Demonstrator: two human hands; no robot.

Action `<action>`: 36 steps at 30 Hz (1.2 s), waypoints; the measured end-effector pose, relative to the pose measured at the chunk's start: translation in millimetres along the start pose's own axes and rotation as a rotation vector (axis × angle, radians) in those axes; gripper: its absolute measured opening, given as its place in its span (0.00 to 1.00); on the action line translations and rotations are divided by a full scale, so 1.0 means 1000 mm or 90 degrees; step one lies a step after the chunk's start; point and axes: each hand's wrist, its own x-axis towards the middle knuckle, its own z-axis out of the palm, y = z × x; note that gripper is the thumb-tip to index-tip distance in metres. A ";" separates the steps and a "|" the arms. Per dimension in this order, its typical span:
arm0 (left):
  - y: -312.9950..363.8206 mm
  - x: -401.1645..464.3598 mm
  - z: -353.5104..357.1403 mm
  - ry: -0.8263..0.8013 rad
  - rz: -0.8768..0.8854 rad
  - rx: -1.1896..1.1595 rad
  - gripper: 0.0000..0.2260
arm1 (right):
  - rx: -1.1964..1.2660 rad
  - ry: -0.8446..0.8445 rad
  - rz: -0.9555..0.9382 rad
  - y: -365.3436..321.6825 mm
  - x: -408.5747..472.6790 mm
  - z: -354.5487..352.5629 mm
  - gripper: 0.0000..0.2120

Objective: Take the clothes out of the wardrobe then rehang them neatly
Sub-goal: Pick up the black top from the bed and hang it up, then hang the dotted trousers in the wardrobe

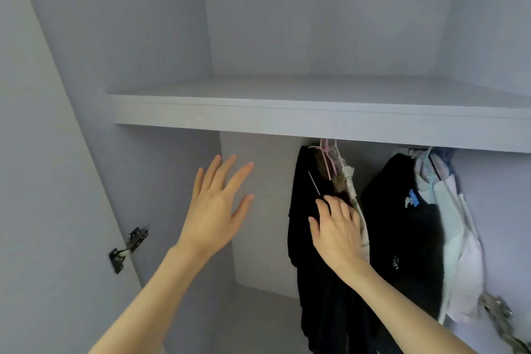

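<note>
Inside the wardrobe, below the shelf, clothes hang in two bunches. A black garment (301,210) on a pink hanger (327,152) hangs in the middle, with a brownish patterned piece (349,178) behind it. My right hand (339,231) rests on that black garment, fingers bent over the cloth. My left hand (215,210) is raised in the bare left part of the hanging space, fingers spread, holding nothing. Further right hang a second black garment (402,224) and white clothes (459,253) on a blue hanger (429,158).
A wide grey shelf (316,115) runs above the clothes and hides the rail. The open door (43,181) stands at the left with a metal hinge (129,248); another hinge (500,316) shows at the lower right.
</note>
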 end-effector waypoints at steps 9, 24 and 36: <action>-0.012 -0.207 -0.046 -0.148 -0.283 0.192 0.21 | 0.121 -0.144 -0.270 -0.092 -0.104 0.002 0.25; 0.092 -0.563 -0.233 -0.208 -0.829 0.357 0.22 | 0.410 -0.362 -0.729 -0.328 -0.374 -0.076 0.26; 0.291 -0.804 -0.361 -0.089 -1.328 0.437 0.21 | 0.553 -0.537 -1.079 -0.428 -0.654 -0.204 0.22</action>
